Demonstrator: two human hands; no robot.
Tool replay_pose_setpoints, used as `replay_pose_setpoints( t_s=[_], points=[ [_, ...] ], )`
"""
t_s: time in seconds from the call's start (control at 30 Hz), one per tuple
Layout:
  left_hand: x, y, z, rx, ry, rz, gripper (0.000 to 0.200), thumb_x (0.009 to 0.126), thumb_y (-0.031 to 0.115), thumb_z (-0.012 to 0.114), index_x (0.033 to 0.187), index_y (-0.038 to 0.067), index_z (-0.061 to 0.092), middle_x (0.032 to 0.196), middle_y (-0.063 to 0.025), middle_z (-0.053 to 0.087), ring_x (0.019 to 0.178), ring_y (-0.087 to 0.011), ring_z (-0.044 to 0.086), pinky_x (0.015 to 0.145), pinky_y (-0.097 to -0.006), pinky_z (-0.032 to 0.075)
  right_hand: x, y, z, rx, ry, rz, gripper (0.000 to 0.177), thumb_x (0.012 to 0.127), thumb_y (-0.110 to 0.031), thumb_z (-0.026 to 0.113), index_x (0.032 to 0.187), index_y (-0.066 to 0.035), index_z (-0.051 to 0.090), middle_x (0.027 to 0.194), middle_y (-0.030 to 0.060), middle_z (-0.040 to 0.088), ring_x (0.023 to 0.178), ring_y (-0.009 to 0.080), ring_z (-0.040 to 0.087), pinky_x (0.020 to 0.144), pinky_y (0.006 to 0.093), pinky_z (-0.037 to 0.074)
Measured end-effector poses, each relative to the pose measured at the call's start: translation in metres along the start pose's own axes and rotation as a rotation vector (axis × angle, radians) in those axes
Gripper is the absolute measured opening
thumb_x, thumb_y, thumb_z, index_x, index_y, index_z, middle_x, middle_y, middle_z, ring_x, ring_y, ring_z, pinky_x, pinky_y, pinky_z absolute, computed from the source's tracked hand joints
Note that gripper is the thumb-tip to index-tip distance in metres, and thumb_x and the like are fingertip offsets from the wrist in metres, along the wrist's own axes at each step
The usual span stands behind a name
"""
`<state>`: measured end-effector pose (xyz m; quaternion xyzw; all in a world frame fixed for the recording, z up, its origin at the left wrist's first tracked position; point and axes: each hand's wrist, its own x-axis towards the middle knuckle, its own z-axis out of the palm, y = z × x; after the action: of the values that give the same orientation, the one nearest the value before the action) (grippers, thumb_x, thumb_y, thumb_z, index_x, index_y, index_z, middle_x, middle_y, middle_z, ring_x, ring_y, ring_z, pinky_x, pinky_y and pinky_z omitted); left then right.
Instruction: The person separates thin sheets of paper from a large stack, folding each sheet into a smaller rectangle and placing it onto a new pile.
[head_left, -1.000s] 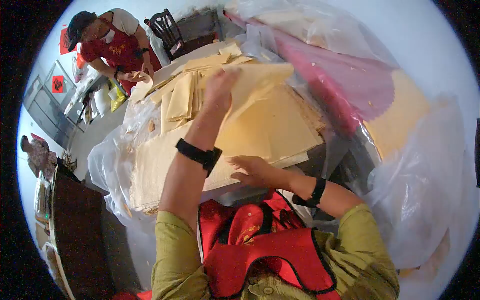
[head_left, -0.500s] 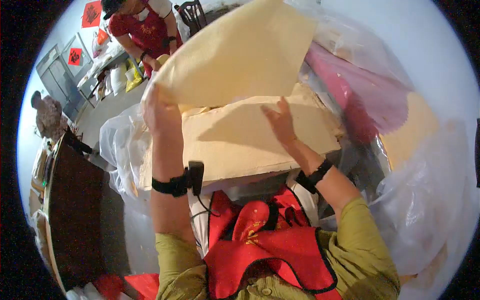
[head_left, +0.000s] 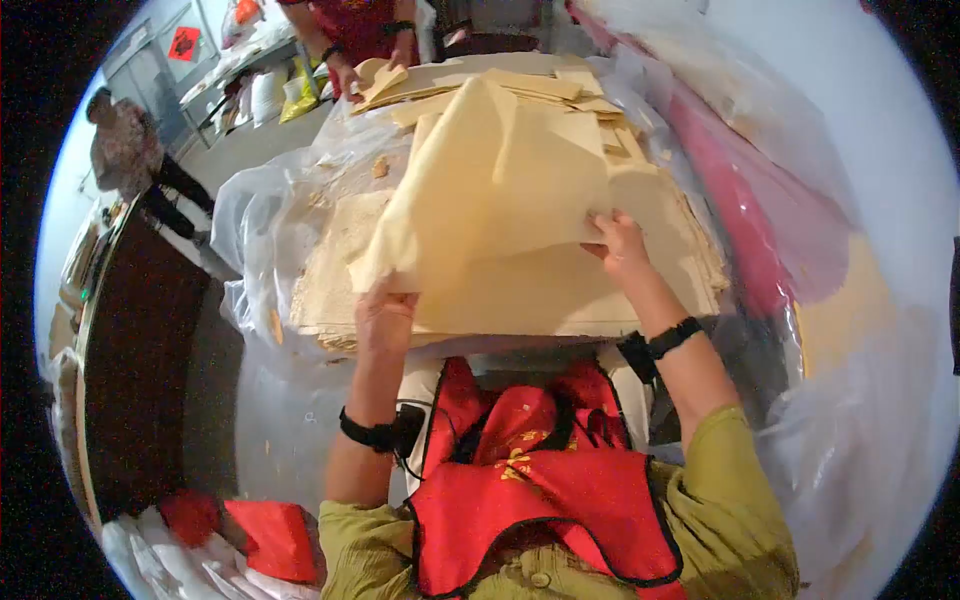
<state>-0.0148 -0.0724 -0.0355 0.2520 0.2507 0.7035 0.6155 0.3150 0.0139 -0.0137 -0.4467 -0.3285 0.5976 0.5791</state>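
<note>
The red apron (head_left: 540, 492) up close has yellow writing (head_left: 517, 460) on it, too small to read. Past it, the left hand (head_left: 386, 318) and the right hand (head_left: 622, 245) are well apart, and each one pinches a big yellow sheet (head_left: 490, 205). The left arm points straight ahead to the near left corner. The right arm leans inward to the right edge. The sheet is thin, pale and bendy, and its far side goes up to a point. It is over a pile of flat sheets (head_left: 665, 245). Farther off are folded yellow pieces (head_left: 540, 86) and another person's hands (head_left: 343, 79). Far away, a red paper (head_left: 184, 44) has a dark sign, too tiny to read.
</note>
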Motion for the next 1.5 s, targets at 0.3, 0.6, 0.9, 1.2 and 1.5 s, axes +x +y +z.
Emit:
replay_pose_setpoints(
  t_s=[0.3,0.6,0.9,1.2,1.5],
  points=[
    [0.037,0.019,0.014,-0.278,0.406,-0.303,0.06,0.08,0.051,0.049,0.105,-0.003,0.046,0.106,-0.0167,0.053,0.103,-0.0315,0.05,0.089,-0.0482,0.038,-0.028,-0.053,-0.077,-0.178,0.018,-0.052,0.023,0.073,-0.014,0.062,0.094,-0.007,0.057,0.084,0.0028,0.059,0.072,0.0159,0.058,0.061,0.0315,0.05],
    [0.077,-0.018,0.016,-0.047,0.517,-0.071,0.014,0.08,0.009,0.054,0.09,0.002,0.047,0.084,-0.0073,0.052,0.076,-0.0195,0.053,0.064,-0.0339,0.048,-0.054,-0.074,-0.155,-0.208,0.066,-0.109,0.023,0.074,-0.012,0.057,0.095,-0.003,0.057,0.086,0.0054,0.059,0.076,0.0161,0.058,0.066,0.0299,0.048],
    [0.055,-0.019,-0.05,0.165,0.485,-0.074,0.021,0.079,0.019,0.057,0.093,0.005,0.05,0.077,-0.006,0.051,0.066,-0.0196,0.048,0.061,-0.0346,0.044,-0.064,-0.072,-0.202,-0.342,0.197,-0.173,0.03,0.072,-0.013,0.058,0.099,-0.002,0.057,0.089,0.0047,0.06,0.079,0.0167,0.057,0.073,0.0297,0.045],
    [0.024,-0.023,0.04,1.138,0.125,0.714,0.028,0.084,0.01,0.045,0.11,-0.001,0.049,0.111,-0.0139,0.052,0.105,-0.0279,0.048,0.088,-0.0341,0.039,-0.079,-0.064,-0.14,-0.496,0.166,-0.286,0.029,0.077,-0.017,0.058,0.1,0.001,0.057,0.089,0.0031,0.06,0.075,0.0133,0.056,0.07,0.0282,0.045],
    [-0.002,-0.11,0.071,2.055,-0.589,0.474,0.052,0.074,0.033,0.058,0.122,0.018,0.044,0.133,-0.0128,0.032,0.123,-0.0371,0.026,0.097,-0.0522,0.022,-0.096,-0.084,-0.066,-1.17,0.103,-0.66,0.023,0.079,-0.019,0.053,0.093,-0.001,0.058,0.08,0.0188,0.059,0.068,0.0299,0.058,0.064,0.0357,0.045]
  ],
)
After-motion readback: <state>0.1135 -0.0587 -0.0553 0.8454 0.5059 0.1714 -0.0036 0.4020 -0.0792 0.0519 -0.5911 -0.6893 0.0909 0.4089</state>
